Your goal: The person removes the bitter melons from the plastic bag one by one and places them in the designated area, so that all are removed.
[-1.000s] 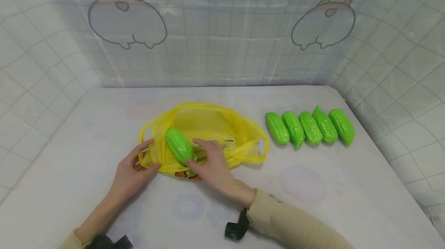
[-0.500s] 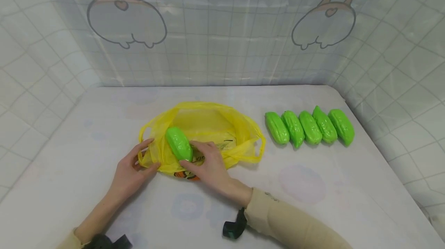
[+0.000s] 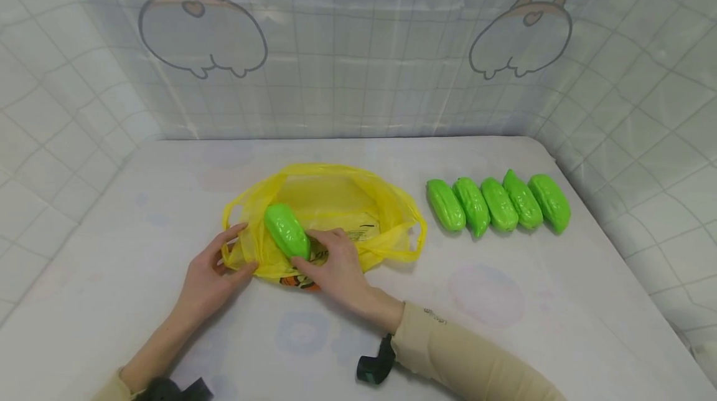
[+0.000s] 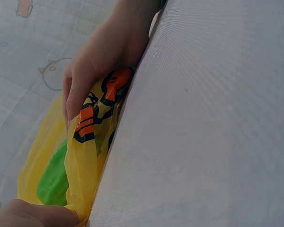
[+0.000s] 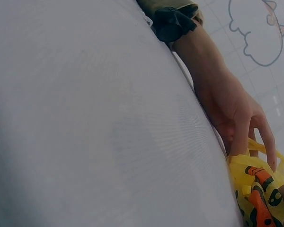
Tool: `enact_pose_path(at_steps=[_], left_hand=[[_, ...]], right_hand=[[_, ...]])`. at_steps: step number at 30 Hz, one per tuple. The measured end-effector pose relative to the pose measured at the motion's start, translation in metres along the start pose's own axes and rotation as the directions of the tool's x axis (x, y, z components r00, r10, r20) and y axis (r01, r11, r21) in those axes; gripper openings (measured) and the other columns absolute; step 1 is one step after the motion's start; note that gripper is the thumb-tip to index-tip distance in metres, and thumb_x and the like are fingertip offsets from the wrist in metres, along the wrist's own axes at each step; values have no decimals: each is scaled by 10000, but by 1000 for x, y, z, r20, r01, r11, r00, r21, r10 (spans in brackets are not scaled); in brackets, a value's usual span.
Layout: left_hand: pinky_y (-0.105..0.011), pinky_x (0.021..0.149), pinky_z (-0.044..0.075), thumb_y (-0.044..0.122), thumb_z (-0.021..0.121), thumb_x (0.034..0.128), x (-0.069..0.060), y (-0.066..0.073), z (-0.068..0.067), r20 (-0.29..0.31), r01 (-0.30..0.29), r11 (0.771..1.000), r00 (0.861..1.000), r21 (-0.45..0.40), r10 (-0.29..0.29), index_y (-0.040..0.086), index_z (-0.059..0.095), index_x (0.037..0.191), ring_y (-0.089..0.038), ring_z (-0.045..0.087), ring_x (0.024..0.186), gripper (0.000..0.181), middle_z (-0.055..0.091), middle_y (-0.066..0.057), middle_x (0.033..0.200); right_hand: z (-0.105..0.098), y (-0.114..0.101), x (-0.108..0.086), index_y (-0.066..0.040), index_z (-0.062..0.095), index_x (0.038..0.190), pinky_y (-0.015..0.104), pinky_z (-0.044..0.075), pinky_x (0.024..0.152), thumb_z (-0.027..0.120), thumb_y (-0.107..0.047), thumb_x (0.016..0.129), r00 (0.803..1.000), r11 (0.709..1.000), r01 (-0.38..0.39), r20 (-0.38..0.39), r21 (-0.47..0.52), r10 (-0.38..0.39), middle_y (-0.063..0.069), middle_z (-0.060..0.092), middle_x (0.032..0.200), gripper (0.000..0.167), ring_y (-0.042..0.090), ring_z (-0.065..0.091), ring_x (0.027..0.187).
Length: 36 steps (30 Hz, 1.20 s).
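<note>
A yellow plastic bag point(image 3: 319, 189) lies with its mouth open in front of me. My left hand point(image 3: 208, 279) holds its left side, with the fingers at the handle loop and the thumb at the front rim. Inside the bag's left part is a glossy green toy vegetable point(image 3: 285, 231), tilted. My right hand point(image 3: 340, 273) reaches over the front rim and grips the lower end of that toy between thumb and fingers. In the left wrist view, the bag's printed front point(image 4: 85, 123) partly hides the green toy point(image 4: 54, 177) and the right fingertips.
Several similar green toy vegetables point(image 3: 500, 205) lie side by side in a row at the right of the white table point(image 3: 482, 351). Tile-patterned sheets point(image 3: 364, 96) stand behind and at both sides. A black camera point(image 3: 376, 363) is worn at the right wrist.
My right hand has shifted slightly left, closing in on the green toy's lower end. The bag's right handle has drawn in a little. My left hand has stayed in place.
</note>
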<state>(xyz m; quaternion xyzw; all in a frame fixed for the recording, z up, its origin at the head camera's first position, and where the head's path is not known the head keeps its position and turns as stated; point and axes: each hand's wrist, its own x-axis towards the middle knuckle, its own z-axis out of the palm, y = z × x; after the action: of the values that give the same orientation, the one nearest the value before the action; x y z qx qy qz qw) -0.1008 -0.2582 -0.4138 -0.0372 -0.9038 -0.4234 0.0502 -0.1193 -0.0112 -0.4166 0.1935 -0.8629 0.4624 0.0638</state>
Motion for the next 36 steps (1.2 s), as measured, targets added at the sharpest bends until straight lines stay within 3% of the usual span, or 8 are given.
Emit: enact_pose_path(at_steps=[13,21,36], left_hand=[[17,809,362,163,788,861,-1,0,0,-5,-16,1000,1000,-23,16,221,448,1500,-395,503,1278,726,435,-183,1528],[14,814,360,189,778,873,-1,-1,1,0,-7,1000,1000,-16,7,226,442,1503,-404,496,1288,715,431,-182,1532],[4,819,368,194,774,877,-1,-6,3,-7,-25,1000,1000,-1,25,220,445,1504,-372,509,1268,708,444,-172,1525]], right_hand=[[0,-1,0,-138,661,1301,283,448,867,742,-366,884,999,1000,-29,17,-10,29,-27,695,1148,482,136,553,1040],[0,1,0,-119,704,1243,234,445,798,766,-337,857,999,999,-33,-23,-1,33,-14,718,1089,448,120,556,959],[-3,0,-3,-144,718,1233,265,460,828,740,-352,860,991,987,-121,-42,109,127,-17,708,1092,427,127,570,969]])
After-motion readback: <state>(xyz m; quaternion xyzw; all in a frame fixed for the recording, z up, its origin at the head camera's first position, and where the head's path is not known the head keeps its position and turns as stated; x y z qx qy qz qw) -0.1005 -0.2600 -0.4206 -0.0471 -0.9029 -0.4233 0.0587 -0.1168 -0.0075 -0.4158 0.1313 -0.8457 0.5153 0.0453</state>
